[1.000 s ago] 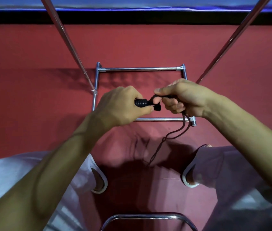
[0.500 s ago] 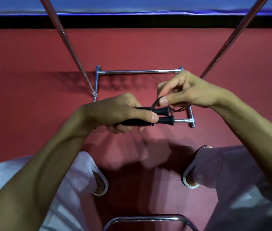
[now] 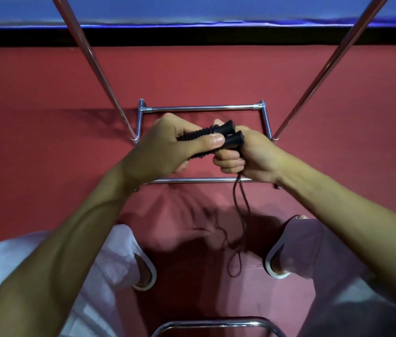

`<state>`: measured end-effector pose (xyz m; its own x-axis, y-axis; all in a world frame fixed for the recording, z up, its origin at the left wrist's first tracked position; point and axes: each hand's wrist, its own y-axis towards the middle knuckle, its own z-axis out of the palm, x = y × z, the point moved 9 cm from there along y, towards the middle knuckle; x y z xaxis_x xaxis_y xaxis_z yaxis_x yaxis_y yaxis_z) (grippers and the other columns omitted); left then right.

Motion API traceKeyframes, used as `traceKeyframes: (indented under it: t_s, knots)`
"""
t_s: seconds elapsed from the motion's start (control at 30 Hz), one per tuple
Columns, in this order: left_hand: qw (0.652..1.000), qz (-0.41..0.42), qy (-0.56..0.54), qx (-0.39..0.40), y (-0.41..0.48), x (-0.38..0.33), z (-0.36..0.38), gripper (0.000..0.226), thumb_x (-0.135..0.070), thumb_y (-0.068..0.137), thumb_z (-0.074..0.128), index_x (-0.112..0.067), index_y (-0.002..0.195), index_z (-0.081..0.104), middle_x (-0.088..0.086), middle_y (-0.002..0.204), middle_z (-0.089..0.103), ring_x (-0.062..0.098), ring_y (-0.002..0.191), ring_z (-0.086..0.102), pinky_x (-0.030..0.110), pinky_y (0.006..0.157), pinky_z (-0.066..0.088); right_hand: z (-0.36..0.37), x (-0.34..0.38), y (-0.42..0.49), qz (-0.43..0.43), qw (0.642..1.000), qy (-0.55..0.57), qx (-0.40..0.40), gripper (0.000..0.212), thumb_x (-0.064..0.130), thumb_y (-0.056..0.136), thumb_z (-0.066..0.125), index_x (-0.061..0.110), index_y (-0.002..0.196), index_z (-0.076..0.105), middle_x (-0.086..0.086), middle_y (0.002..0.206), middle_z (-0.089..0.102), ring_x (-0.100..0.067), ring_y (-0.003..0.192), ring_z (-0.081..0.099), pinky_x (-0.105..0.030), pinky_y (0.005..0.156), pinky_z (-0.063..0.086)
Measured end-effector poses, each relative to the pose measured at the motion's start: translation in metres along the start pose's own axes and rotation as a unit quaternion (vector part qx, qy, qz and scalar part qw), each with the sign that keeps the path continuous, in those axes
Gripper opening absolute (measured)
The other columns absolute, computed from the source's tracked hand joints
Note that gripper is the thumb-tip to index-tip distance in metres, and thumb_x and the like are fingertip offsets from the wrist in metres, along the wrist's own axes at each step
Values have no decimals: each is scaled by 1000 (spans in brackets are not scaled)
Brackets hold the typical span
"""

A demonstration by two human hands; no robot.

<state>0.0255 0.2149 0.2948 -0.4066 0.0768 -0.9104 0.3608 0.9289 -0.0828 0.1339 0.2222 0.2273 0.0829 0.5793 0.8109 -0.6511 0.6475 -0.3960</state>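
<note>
1. Jump-rope handles [image 3: 212, 137], two black ribbed grips side by side, lie in the left hand [image 3: 167, 147]. Its fingers wrap them and its thumb presses across the nearer one. They are held over the middle of the chrome frame [image 3: 201, 108].
2. The right hand [image 3: 248, 154] touches the left and is fisted just under the handles' flared ends, closed round the cord [image 3: 240, 215].
3. The cord drops from the underside of that fist, crosses the frame's near bar and hangs in a loose loop on the near side of the frame, between the two knees [image 3: 313, 251].
4. The frame's far bar shows just beyond the knuckles, and each side bar stands apart from the hand next to it.
5. Two slanted rods [image 3: 94, 62] rise outward from the frame's sides, leaving open room between them beyond the far bar.
6. The red floor [image 3: 46, 117] spreads wide to the left and right of the frame, ending at a black strip [image 3: 192, 37] far beyond it.
7. A curved chrome tube [image 3: 216, 322] lies well to the near side of the frame.
</note>
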Motion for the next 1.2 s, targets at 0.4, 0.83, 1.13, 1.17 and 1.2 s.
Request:
traceKeyframes:
  t_s: [0.4,0.83,1.13,1.17,1.2]
  knots:
    - [943,91,279,-160,-3,-7,-4,45,-64,87,60,-25,67,60,-4,50,48,22,52,49,39,58,48,5,-40,15,58,981,183,-12,59,35,101,44,23,44,38,7,37,27,-5,31,23,-23,45,10]
    - [925,61,318,-197,4,-4,-4,52,-70,89,48,-50,137,57,4,90,77,35,86,70,45,79,57,-34,-11,14,30,967,-150,-203,46,-1,90,30,18,48,38,-2,44,30,-11,43,20,-21,43,12]
    - [976,47,126,-173,7,2,-12,27,-38,95,66,-14,87,74,5,57,50,22,51,46,36,52,41,-35,-2,6,60,951,-237,-190,45,22,102,41,13,58,46,-3,48,41,-15,40,31,-26,44,20]
    - [980,33,83,-177,7,4,-16,22,-33,96,67,-14,88,76,2,52,47,17,45,43,30,48,38,-37,2,5,50,958,-210,-191,45,24,103,44,13,59,48,-3,50,45,-16,42,34,-26,45,23]
    - [983,9,31,-182,6,8,-21,19,-30,98,68,-15,92,78,-2,49,44,13,41,40,25,44,34,-39,10,5,22,963,-187,-191,44,26,103,50,13,61,50,-5,54,50,-17,43,38,-26,45,27]
